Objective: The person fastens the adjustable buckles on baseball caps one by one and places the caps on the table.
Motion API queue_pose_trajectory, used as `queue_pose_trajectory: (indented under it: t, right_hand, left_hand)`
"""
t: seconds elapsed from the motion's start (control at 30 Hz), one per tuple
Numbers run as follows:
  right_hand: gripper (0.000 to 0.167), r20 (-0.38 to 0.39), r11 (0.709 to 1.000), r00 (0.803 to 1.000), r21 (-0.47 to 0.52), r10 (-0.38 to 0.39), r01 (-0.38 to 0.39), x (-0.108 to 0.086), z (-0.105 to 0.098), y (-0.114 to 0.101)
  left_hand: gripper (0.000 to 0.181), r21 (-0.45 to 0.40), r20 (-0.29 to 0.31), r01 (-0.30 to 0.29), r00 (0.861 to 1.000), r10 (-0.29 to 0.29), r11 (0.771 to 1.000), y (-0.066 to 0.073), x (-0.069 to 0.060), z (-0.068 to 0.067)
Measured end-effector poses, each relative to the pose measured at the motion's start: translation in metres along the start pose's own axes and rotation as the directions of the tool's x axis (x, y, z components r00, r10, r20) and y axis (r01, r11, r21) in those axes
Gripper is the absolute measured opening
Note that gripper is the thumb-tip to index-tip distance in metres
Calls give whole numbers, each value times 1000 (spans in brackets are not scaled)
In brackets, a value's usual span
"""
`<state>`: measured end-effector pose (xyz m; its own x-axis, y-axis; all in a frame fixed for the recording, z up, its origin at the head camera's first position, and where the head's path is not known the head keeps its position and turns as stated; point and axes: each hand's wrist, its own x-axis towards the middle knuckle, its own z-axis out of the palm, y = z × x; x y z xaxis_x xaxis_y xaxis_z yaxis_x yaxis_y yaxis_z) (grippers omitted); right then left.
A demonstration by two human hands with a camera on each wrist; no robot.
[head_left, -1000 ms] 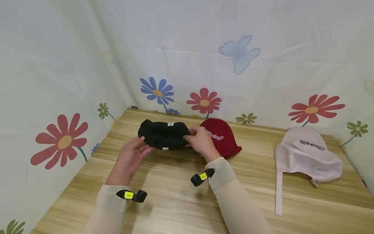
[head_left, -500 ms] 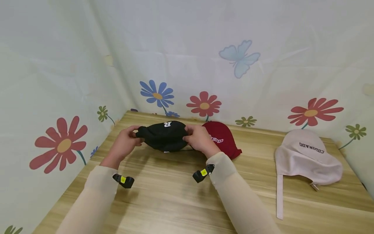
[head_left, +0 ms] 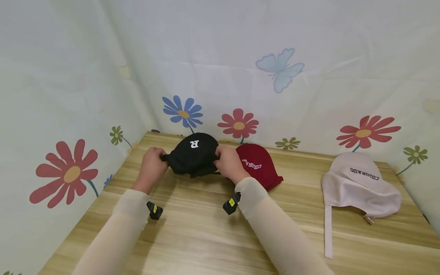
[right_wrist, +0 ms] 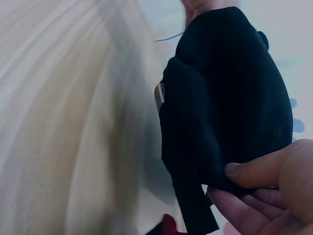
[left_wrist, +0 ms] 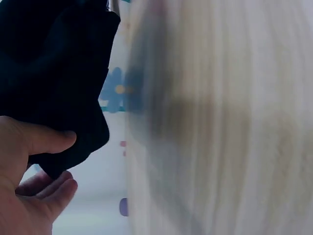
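Note:
A black cap (head_left: 190,158) with a white letter R on its crown is held up between both hands over the back left of the table. My left hand (head_left: 152,166) pinches its left edge, thumb on one side and fingers behind, as the left wrist view shows on the black cloth (left_wrist: 58,88). On the other edge, my right hand (head_left: 229,162) pinches the cap between thumb and fingers. In the right wrist view a strap hangs below the cap (right_wrist: 230,98), and a metal buckle (right_wrist: 159,95) shows at its side.
A dark red cap (head_left: 259,166) lettered COLORADO lies right behind my right hand, partly covered by it. Farther right a pale pink cap (head_left: 357,183) lies with its strap (head_left: 328,233) stretched toward me. A flowered sheet (head_left: 213,57) hangs behind the wooden table (head_left: 203,229).
My left hand has moved from beneath the black cap to pinch its left edge. The cap has tilted so that its crown rises and the R shows fully.

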<state>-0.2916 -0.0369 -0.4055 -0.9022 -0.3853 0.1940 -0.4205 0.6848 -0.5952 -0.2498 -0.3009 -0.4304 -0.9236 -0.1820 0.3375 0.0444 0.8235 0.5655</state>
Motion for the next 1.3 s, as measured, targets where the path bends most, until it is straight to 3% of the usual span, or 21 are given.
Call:
queue_pose_trajectory:
  t: [0.27, 0.5, 0.67, 0.93, 1.3]
  right_hand:
    - [13, 16, 994, 1000, -109, 23, -21, -3, 17, 16]
    - [5, 27, 982, 999, -185, 29, -23, -3, 15, 25]
    - [5, 43, 973, 998, -226, 50, -39, -1, 15, 20]
    - [8, 93, 969, 996, -245, -20, 42, 10, 31, -3]
    - [7, 102, 944, 995, -329, 13, 21, 5, 19, 0]
  left_hand:
    - [21, 31, 95, -80, 992, 77, 996, 2, -6, 16]
    - [12, 82, 168, -125, 980, 110, 989, 10, -3, 28]
    - [13, 101, 167, -146, 978, 127, 984, 7, -3, 26]
    - [22, 152, 103, -110, 990, 95, 982, -19, -12, 4]
    - [30, 142, 160, -90, 985, 67, 986, -16, -7, 14]
